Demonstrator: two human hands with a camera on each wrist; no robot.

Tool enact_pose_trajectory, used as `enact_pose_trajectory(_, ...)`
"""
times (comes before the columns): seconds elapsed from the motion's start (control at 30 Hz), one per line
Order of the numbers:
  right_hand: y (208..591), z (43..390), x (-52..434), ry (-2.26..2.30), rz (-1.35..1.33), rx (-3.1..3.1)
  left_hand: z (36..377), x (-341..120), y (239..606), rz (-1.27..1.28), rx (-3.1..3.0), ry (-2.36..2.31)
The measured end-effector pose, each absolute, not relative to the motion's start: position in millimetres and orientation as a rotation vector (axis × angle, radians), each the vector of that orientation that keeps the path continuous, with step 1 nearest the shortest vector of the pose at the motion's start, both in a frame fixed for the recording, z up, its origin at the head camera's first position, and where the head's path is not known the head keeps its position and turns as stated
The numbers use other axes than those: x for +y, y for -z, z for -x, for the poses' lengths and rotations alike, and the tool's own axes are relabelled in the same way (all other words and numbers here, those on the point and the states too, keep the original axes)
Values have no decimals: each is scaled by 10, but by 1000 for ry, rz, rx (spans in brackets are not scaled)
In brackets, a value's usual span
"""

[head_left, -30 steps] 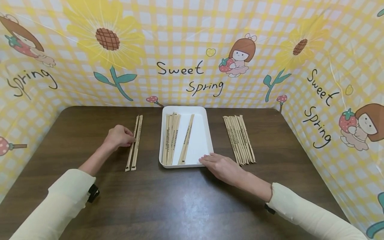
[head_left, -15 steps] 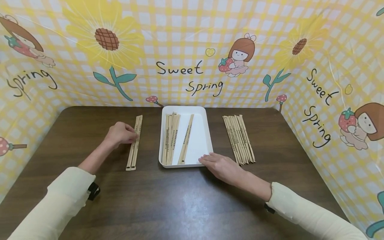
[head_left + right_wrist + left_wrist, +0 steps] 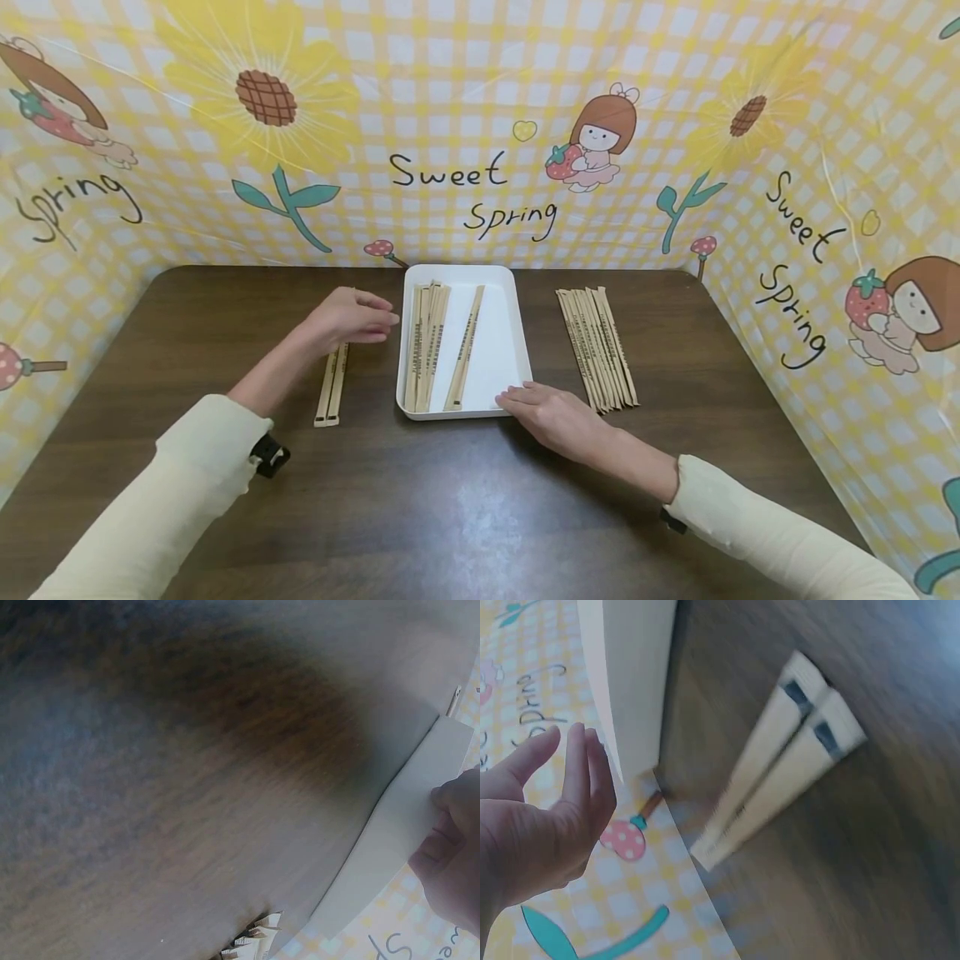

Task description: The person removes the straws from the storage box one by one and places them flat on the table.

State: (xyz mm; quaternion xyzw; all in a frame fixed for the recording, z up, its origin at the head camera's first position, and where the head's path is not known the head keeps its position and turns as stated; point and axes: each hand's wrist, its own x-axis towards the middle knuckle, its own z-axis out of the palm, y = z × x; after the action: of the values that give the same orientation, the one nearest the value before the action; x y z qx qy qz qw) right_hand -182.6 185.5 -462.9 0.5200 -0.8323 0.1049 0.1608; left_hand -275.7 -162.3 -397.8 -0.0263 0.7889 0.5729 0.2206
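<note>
My left hand [image 3: 348, 318] hovers just left of the white tray [image 3: 501, 333], fingers extended and nothing between them. Beneath it, partly covered in the head view, two slim paper-wrapped sticks [image 3: 332, 392] lie side by side on the table; the left wrist view shows dark marks on their sleeve ends [image 3: 810, 712]. At the tray's near right corner my right hand [image 3: 558, 419] grips the rim, its thumb against the outer wall in the right wrist view. Inside the tray, a bundle of wrapped sticks [image 3: 427, 350] lies along the left side, and a single wrapped stick [image 3: 465, 350] slants near the middle.
Another row of several wrapped sticks [image 3: 597, 350] lies to the right of the tray. The brown wooden table [image 3: 420, 517] backs onto a yellow checked cloth [image 3: 465, 92] that also rises on both sides.
The two wrapped sticks on the left have come together. My left hand has let them go and moved right, towards the tray, with its fingers now extended. The right hand stays put.
</note>
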Motion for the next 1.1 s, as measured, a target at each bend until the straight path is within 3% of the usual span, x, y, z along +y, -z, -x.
enact_pose_trajectory(1.1, 4649, 1843, 1860, -298, -1487, -2389, 2846, -638, 4230, 9, 2360, -1373)
